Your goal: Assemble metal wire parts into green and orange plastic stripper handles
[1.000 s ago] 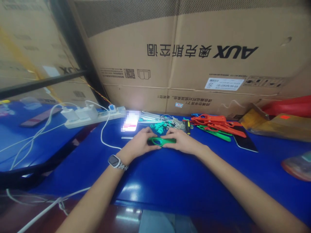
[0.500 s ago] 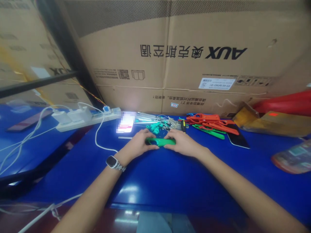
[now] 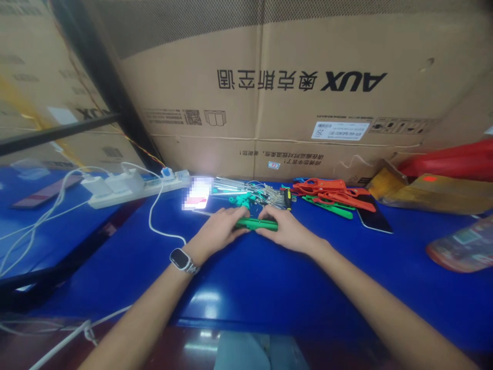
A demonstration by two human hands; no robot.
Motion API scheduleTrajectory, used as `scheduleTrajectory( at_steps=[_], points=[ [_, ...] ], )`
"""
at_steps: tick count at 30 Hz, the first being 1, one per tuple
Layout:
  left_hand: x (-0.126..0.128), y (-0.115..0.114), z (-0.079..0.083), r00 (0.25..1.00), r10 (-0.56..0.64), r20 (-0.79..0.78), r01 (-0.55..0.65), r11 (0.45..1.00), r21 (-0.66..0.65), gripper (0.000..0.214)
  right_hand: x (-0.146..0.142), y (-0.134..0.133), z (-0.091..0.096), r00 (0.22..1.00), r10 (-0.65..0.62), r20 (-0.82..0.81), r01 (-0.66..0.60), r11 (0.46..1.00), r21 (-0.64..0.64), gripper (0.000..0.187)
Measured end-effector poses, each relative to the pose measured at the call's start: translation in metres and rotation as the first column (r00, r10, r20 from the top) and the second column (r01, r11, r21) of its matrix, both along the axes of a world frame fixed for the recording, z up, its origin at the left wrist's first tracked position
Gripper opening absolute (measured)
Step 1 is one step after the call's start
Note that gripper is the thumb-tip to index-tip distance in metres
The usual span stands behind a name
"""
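Both hands grip one long green plastic tool (image 3: pixel 256 224) just above the blue table (image 3: pixel 269 277). My left hand (image 3: pixel 217 231), with a watch on its wrist, closes on the tool's left end. My right hand (image 3: pixel 283 228) closes on its right end. Right behind the hands lie small teal plastic parts (image 3: pixel 243 199) and thin metal rods (image 3: pixel 231 184). A small screwdriver with a black and yellow handle (image 3: pixel 286 198) lies beside them.
A pile of red and green plastic tools (image 3: pixel 331 194) and a dark phone (image 3: pixel 373 218) lie to the right. A lit phone (image 3: pixel 196 196), a white cable and a power strip (image 3: pixel 131 186) lie to the left. Big cardboard boxes (image 3: pixel 292 87) wall off the back.
The green tool has turned from flat to edge-on between my hands. Both hands keep their grip at the same spot on the table. The view has shifted slightly.
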State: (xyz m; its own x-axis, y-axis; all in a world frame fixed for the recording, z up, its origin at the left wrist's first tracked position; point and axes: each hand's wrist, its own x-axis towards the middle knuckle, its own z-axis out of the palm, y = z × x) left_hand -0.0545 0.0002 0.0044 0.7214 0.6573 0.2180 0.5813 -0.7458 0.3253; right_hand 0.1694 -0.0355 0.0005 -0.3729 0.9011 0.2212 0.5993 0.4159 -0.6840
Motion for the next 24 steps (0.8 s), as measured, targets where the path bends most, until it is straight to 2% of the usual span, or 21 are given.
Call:
scheduleTrajectory(
  at_steps=[6,12,17,21,24],
  points=[
    [-0.0019,-0.0018,-0.0012,1.000,-0.012,0.027,0.012,1.000,0.003,0.025,0.0025,-0.0001,-0.0013,1.000,-0.008,0.011,0.008,1.000,0.021,0.007],
    [-0.0062,0.0011,0.0026,0.990,-0.080,0.112,0.084,0.996,-0.033,0.027,0.0013,-0.0004,-0.0043,0.999,0.032,0.017,-0.033,0.996,0.087,0.007],
    [-0.0051,0.0028,0.0055,0.993,-0.079,0.091,0.079,0.997,0.003,0.028,0.0000,-0.0020,-0.0022,0.998,0.039,0.039,-0.044,0.989,0.141,0.007],
    [-0.0050,0.0015,0.0075,0.989,-0.019,0.146,0.002,0.993,0.116,0.028,-0.0028,-0.0057,-0.0004,1.000,-0.013,0.024,0.008,0.979,0.201,0.009],
    [-0.0064,-0.0058,0.0084,0.930,0.142,0.340,-0.214,0.959,0.185,0.038,-0.0058,-0.0097,0.0013,0.991,-0.121,-0.053,0.130,0.961,0.242,0.012]
  ],
)
